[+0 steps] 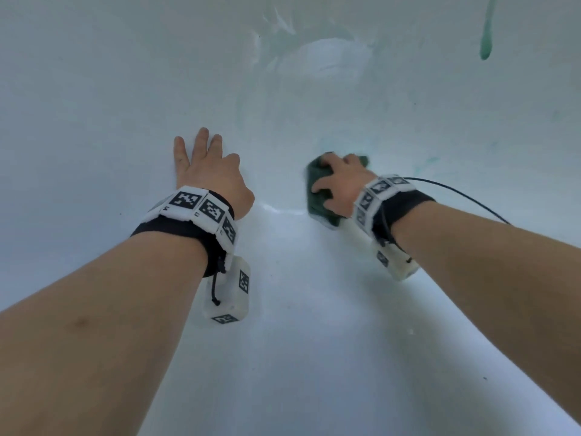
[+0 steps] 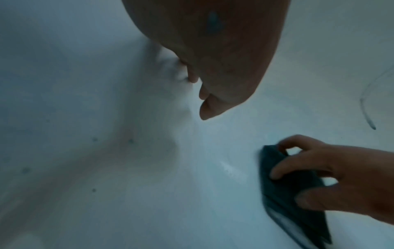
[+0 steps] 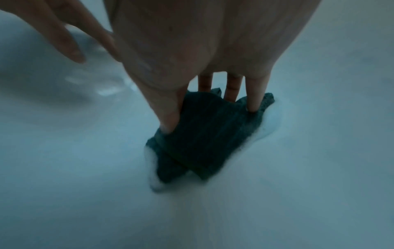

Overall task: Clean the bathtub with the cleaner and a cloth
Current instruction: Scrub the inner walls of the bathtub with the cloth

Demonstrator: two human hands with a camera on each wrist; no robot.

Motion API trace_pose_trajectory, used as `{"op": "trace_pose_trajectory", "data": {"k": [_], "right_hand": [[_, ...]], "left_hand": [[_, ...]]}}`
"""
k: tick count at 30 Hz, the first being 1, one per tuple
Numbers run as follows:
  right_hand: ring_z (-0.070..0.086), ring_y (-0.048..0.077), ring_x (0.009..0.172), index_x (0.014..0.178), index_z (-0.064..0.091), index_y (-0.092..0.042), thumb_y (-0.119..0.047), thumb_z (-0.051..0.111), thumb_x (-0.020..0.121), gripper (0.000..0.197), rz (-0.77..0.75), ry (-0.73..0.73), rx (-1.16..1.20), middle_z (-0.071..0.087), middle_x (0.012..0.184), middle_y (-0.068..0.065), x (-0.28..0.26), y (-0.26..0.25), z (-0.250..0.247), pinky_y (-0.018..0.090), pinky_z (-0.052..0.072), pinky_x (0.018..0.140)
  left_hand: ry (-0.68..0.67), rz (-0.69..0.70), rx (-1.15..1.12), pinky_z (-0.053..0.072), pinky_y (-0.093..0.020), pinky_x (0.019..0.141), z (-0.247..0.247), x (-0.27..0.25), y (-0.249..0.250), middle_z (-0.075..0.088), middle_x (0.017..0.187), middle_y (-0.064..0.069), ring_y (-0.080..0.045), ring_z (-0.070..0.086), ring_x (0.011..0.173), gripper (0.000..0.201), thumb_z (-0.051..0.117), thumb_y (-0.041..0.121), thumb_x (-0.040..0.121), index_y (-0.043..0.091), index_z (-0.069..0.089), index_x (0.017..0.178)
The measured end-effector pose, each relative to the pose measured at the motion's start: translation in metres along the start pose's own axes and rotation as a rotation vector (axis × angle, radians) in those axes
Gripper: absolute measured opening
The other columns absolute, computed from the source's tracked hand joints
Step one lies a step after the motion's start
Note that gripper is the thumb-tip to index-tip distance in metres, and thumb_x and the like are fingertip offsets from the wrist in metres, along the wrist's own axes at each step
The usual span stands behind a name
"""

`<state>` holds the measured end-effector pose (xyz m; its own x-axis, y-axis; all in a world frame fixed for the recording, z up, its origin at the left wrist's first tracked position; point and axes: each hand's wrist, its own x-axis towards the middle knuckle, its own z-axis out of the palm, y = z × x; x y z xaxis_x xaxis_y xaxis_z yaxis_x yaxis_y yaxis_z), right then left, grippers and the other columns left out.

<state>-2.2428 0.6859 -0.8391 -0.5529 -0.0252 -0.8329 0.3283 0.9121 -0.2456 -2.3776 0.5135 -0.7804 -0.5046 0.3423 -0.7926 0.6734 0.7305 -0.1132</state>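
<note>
I am looking down into a white bathtub (image 1: 289, 325). My right hand (image 1: 338, 180) holds a dark green cloth (image 1: 316, 204) against the tub floor, bent fingers and thumb dug into it. In the right wrist view the fingertips (image 3: 252, 107) press into the cloth (image 3: 204, 134), with white foam (image 3: 268, 124) at its edges. My left hand (image 1: 210, 171) lies flat on the tub's left wall, fingers spread and holding nothing. The left wrist view shows the left hand (image 2: 213, 59) on the wall and the right hand (image 2: 319, 171) on the cloth (image 2: 283, 198).
A green drip of cleaner (image 1: 485, 42) runs down the far right wall. Faint green smears (image 1: 427, 162) lie to the right of the cloth. A thin black cable (image 1: 456, 190) trails from my right wristband. The tub walls curve up on both sides.
</note>
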Motion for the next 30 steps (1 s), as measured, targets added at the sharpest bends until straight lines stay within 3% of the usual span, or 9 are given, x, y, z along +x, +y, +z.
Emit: {"op": "trace_pose_trajectory", "data": {"k": [6,8,11,14,16,19,23,26,30], "right_hand": [[0.036,0.043,0.120,0.139,0.031,-0.033,-0.026,0.059,0.085,0.061,0.447,0.221,0.171,0.014,0.148,0.015,0.009,0.052,-0.023,0.049,0.039,0.100],[0.038,0.044,0.119,0.140,0.031,-0.026,-0.026,0.057,0.085,0.061,0.541,0.288,0.208,0.020,0.143,0.018,0.029,0.052,-0.044,0.049,0.036,0.100],[0.027,0.045,0.131,0.145,0.021,-0.026,-0.031,0.056,0.085,0.069,0.617,0.318,0.272,0.009,0.151,0.018,0.063,0.042,-0.079,0.055,0.029,0.106],[0.009,0.042,0.141,0.151,0.001,-0.025,-0.041,0.047,0.088,0.080,0.585,0.293,0.201,-0.004,0.156,0.015,0.092,0.030,-0.107,0.053,0.019,0.112],[0.008,0.043,0.141,0.151,-0.002,-0.028,-0.043,0.048,0.089,0.081,0.555,0.284,0.210,-0.009,0.157,0.014,0.101,0.018,-0.124,0.055,0.019,0.112],[0.007,0.043,0.141,0.150,0.007,-0.034,-0.044,0.048,0.091,0.073,0.352,0.261,0.131,-0.009,0.158,0.008,0.100,-0.017,-0.140,0.055,0.016,0.112],[0.003,0.040,0.143,0.149,0.017,-0.033,-0.040,0.049,0.092,0.066,-0.010,0.197,0.022,-0.003,0.159,0.005,0.091,-0.073,-0.111,0.045,0.010,0.116],[-0.001,0.037,0.143,0.143,0.033,-0.038,-0.035,0.053,0.090,0.057,-0.086,0.136,0.025,-0.001,0.159,-0.005,0.074,-0.065,-0.073,0.050,0.020,0.115],[-0.003,0.030,0.144,0.137,0.040,-0.042,-0.026,0.055,0.088,0.053,-0.021,0.059,-0.012,0.000,0.157,-0.014,0.043,-0.014,-0.045,0.053,0.032,0.108]], "left_hand": [[0.047,-0.008,-0.050,-0.019,-0.050,0.112,0.001,0.000,0.004,0.000,0.162,-0.008,-0.023,-0.013,0.148,0.055,0.044,0.025,0.087,0.019,0.041,0.141],[0.084,-0.029,-0.052,-0.019,-0.052,0.112,-0.002,0.002,0.005,-0.002,0.161,-0.010,-0.026,-0.015,0.147,0.055,0.045,0.025,0.085,0.019,0.042,0.139],[0.210,-0.068,-0.061,-0.021,-0.052,0.110,-0.016,0.013,-0.003,-0.006,0.161,-0.012,-0.029,-0.019,0.146,0.057,0.046,0.022,0.083,0.019,0.042,0.139],[0.268,-0.042,-0.058,-0.021,-0.049,0.111,-0.026,0.022,-0.016,-0.009,0.161,-0.011,-0.028,-0.020,0.146,0.059,0.048,0.022,0.083,0.019,0.040,0.142],[0.255,-0.022,-0.042,-0.021,-0.048,0.111,-0.028,0.024,-0.019,-0.010,0.161,-0.012,-0.028,-0.020,0.146,0.059,0.049,0.023,0.083,0.019,0.039,0.142],[0.239,-0.015,-0.025,-0.022,-0.049,0.109,-0.027,0.026,-0.017,-0.010,0.160,-0.013,-0.029,-0.020,0.146,0.056,0.050,0.024,0.083,0.018,0.043,0.139],[0.220,-0.020,0.004,-0.021,-0.054,0.109,-0.026,0.029,-0.016,-0.008,0.161,-0.013,-0.030,-0.019,0.146,0.053,0.048,0.023,0.083,0.017,0.047,0.136],[0.174,-0.035,0.053,-0.021,-0.057,0.108,-0.027,0.029,-0.013,-0.010,0.161,-0.012,-0.031,-0.020,0.145,0.049,0.047,0.025,0.085,0.018,0.051,0.132],[0.141,-0.057,0.067,-0.019,-0.059,0.108,-0.027,0.031,-0.006,-0.011,0.160,-0.012,-0.031,-0.021,0.145,0.045,0.048,0.027,0.084,0.020,0.055,0.127]]}}
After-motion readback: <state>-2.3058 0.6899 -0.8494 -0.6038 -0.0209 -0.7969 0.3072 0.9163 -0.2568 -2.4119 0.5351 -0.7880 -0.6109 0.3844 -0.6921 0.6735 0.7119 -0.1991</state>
